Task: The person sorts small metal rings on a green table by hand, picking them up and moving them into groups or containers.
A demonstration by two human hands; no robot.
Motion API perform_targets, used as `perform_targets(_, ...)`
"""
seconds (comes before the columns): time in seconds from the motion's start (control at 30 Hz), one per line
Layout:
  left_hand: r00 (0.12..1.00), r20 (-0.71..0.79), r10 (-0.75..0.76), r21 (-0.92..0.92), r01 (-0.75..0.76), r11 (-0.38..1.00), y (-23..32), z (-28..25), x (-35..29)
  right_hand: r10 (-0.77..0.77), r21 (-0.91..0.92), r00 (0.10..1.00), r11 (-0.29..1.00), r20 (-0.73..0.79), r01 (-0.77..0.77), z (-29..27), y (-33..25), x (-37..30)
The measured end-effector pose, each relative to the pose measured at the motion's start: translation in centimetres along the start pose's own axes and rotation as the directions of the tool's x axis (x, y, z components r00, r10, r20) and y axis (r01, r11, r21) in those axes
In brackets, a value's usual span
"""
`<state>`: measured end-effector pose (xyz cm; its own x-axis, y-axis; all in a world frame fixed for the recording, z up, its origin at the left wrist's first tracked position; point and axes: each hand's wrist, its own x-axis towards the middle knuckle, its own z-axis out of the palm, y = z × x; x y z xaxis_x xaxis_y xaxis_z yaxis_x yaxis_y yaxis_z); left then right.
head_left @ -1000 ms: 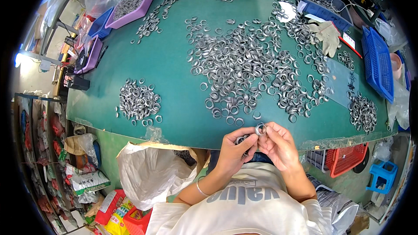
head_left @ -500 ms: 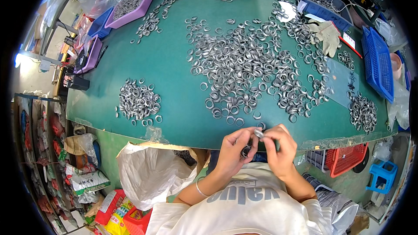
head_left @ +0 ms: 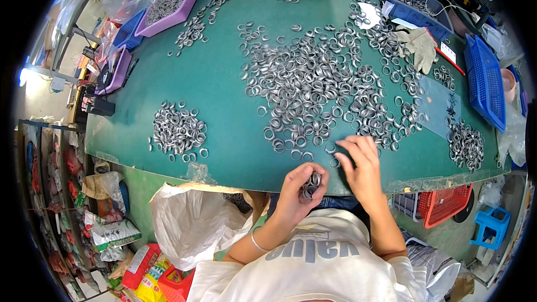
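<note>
My left hand (head_left: pixel 292 196) is closed around several grey metal rings (head_left: pixel 309 186), bunched together at the table's near edge. Just to its right, my right hand (head_left: pixel 363 172) reaches over the table with fingers apart and nothing visibly held. By its thumb and fingertips lie two loose rings, the nearer one (head_left: pixel 334 163) close to the thumb; contact is hard to tell. Beyond both hands spreads a large heap of similar rings (head_left: pixel 313 84). A smaller pile of rings (head_left: pixel 178 128) sits at the left, and another pile (head_left: pixel 466 144) at the right edge.
The green table (head_left: pixel 224 84) has a taped near edge. A pink basket (head_left: pixel 187 5) and a blue bin (head_left: pixel 422 21) of metal parts stand far left and far right. Gloves (head_left: pixel 419 47) and a blue basket (head_left: pixel 484 81) lie right. An open white sack (head_left: pixel 193 223) stands below the edge.
My right hand has left the left hand and moved forward over the table, its fingers now spread. The ring it pinched is no longer in its fingers. The left hand keeps its rings.
</note>
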<state>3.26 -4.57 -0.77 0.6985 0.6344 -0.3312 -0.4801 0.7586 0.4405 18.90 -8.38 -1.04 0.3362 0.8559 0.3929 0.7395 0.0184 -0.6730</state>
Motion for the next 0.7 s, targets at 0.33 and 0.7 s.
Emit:
perform_targets(0.33,0.978,-0.196,0.073,0.304,-0.010,0.953,-0.2,0.3,0.1,0.365,0.649,0.814,0.491,0.452,-0.581,0.5,-0.1,-0.7)
perform_targets(0.7,0.987,-0.098,0.129,0.423,-0.076,0.903,-0.1,0.7,0.2,0.155,0.615,0.854,0.631,0.497,-0.472,-1.0,-1.0,-1.5)
